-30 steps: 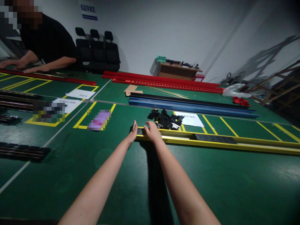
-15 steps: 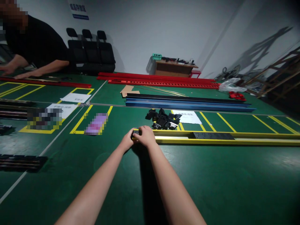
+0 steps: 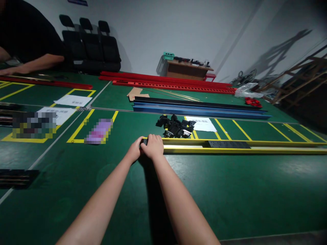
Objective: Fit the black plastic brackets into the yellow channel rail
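Observation:
A long yellow channel rail (image 3: 276,150) lies across the green table, its left end between my hands. My left hand (image 3: 134,150) is closed on a small black block (image 3: 144,141) at that end. Over the rail's end, my right hand (image 3: 154,145) is wrapped with its thumb against the block. Most of the block is hidden by my fingers. Farther right inside the rail sits a flat black plate (image 3: 229,145). Just behind the rail is a heap of black plastic parts (image 3: 175,126).
Behind the heap lie a white paper label (image 3: 201,124), blue and black rails (image 3: 199,109) and red rails (image 3: 173,83). A purple pixelated item (image 3: 99,131) is to the left. A co-worker's arm (image 3: 38,64) reaches over the table at far left.
The whole view has shifted, so the table's near edge now shows at bottom right. My hands keep their hold at the rail's end, with less of the black block visible. The co-worker has shifted leftward in view.

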The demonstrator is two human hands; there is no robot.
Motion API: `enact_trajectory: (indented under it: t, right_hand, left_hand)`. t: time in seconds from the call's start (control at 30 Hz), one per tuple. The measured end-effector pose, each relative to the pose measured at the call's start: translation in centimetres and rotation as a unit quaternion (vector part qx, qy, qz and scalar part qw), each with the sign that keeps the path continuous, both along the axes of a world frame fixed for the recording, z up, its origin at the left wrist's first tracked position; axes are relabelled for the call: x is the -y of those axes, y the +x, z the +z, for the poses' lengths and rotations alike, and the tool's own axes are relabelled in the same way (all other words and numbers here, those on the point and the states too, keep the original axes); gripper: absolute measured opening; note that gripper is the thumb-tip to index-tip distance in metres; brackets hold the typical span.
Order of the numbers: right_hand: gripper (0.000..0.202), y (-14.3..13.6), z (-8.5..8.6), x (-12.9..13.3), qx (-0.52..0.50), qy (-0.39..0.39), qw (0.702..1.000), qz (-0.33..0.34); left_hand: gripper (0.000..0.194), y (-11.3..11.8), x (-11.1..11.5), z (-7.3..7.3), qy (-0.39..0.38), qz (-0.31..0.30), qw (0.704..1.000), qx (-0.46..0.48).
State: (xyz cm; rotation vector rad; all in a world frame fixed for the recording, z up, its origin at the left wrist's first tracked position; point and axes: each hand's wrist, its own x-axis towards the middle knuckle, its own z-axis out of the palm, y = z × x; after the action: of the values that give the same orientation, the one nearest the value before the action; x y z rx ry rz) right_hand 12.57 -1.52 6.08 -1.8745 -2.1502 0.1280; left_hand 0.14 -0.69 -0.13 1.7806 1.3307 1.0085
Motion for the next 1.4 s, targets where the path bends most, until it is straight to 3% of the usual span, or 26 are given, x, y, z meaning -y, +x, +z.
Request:
enact_trajectory:
  t: [0.2, 0.37, 0.47, 0.83, 1.07, 1.4]
  right_hand:
    - [0.036, 0.8, 0.2, -0.4, -0.007, -0.006, 1.0, 0.016]
    - [0.07, 2.7, 0.9, -1.1, -0.007, -0.056, 0.998, 0.02]
    - [0.079, 2.7, 0.6, -0.9, 0.009, -0.051, 0.999, 0.001]
    - [0.05, 1.5, -0.4, -0.4, 0.023, 0.002, 0.999, -0.032]
    - [0.066, 3.9, 0.9, -1.1, -0.006, -0.084, 0.995, 0.058]
    - [0.059, 2.7, 0.0, -1.1, 0.03, -0.046, 0.998, -0.013]
  left_hand:
    - [0.056, 0.0, 0.1, 0.5, 0.008, -0.015, 1.0, 0.008]
    - [0.066, 0.1, 0.2, 0.8, -0.001, 0.005, 1.0, -0.006]
    - [0.066, 0.1, 0.3, 0.7, -0.011, 0.004, 1.0, -0.005]
    - [0.067, 0.1, 0.1, 0.1, 0.003, 0.017, 1.0, -0.019]
    - [0.071, 0.1, 0.3, 0.5, -0.011, 0.018, 1.0, -0.019]
    - [0.077, 0.0, 0.0, -0.2, -0.012, 0.007, 1.0, -0.014]
